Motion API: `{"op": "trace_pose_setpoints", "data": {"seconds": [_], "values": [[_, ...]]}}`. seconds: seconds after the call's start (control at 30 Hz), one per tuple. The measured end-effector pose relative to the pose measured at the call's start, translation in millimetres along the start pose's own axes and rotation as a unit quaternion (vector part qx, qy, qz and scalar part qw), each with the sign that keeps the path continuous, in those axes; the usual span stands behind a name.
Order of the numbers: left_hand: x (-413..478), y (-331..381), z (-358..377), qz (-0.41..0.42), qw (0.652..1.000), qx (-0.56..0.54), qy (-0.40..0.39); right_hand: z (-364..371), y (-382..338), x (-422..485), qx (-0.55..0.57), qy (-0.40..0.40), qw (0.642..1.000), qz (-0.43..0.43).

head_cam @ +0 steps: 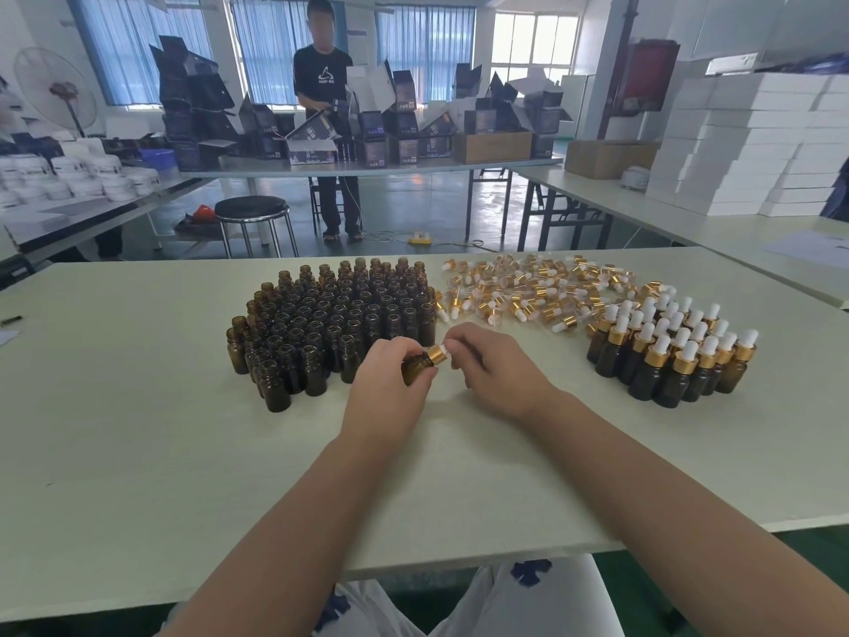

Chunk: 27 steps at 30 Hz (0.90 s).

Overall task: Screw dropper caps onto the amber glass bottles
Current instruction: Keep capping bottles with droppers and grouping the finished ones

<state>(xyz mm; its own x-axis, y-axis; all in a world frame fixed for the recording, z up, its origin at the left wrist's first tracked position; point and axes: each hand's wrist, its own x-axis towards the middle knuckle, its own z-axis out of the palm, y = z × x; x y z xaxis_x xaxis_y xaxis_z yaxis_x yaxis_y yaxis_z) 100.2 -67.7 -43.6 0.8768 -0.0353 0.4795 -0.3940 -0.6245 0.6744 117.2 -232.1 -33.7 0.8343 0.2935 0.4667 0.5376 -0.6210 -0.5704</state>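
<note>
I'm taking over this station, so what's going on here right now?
A person at the white table is capping bottles by hand. The left hand grips one amber bottle, tilted, while the right hand pinches the gold dropper cap at its neck. To the left, uncapped bottles stand in a cluster. The loose caps lie in a pile at the far side, and finished bottles stand grouped on the right. Across the room another person handles dark boxes.
</note>
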Motion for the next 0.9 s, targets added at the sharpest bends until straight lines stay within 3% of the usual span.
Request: {"op": "trace_pose_setpoints", "data": {"seconds": [0.37,0.67,0.9], "values": [[-1.1,2.0,-0.1,0.004,1.000,-0.005,-0.015,-0.7,2.2,1.3,-0.063,-0.010,0.996,0.055],[-1.0,0.4,0.6,0.007,1.000,-0.012,-0.017,-1.1,7.1,0.4,-0.014,-0.010,1.000,0.026],[-1.3,-0.3,1.8,0.010,1.000,-0.015,-0.024,0.2,8.7,1.7,-0.053,-0.002,0.997,0.048]]}}
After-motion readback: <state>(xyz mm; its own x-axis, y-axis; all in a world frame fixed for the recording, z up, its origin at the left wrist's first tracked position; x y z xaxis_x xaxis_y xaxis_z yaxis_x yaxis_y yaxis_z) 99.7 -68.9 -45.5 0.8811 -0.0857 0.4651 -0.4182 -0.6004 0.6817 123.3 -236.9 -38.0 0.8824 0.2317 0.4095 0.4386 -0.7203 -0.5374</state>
